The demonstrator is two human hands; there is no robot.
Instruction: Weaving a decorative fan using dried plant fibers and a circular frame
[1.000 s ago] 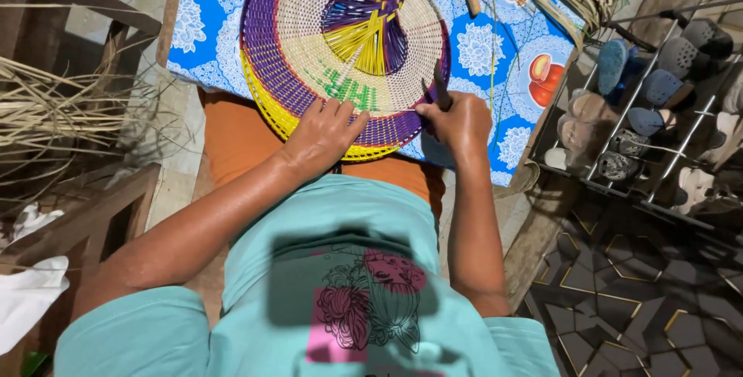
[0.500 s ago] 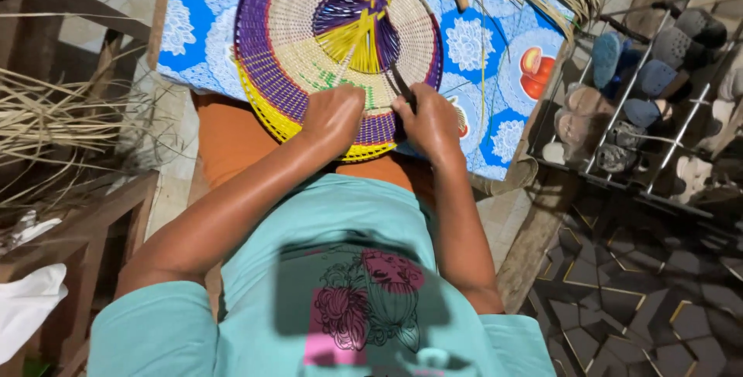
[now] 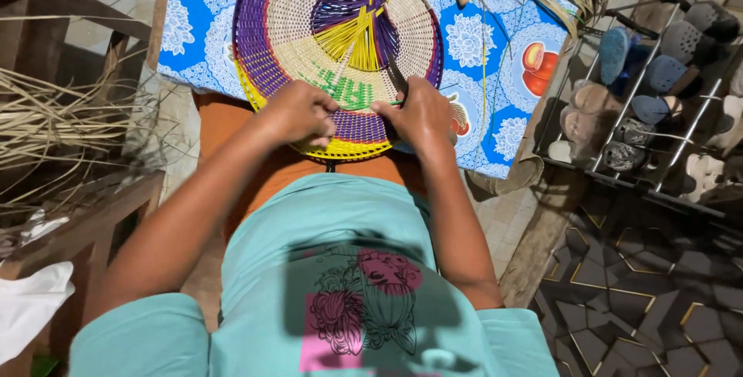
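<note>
Because the round woven fan of natural straw with purple, yellow and green bands [image 3: 337, 52] lay flat on the table with its near rim hanging over the edge toward the lap, both hands could work that rim from above. The left hand [image 3: 298, 114] was curled down on the yellow and purple border, fingers pinching the weave to steady it. The right hand [image 3: 422, 114] was closed around a thin dark tool [image 3: 396, 79] whose tip pointed into the straw, beside a green strand. The blue cloth printed with white flowers [image 3: 472, 44] lay under the fan, and loose dry straw stalks [image 3: 46, 125] sat on the wooden bench at the left. Compared with a second earlier, the two hands had drawn closer together at the near rim.
</note>
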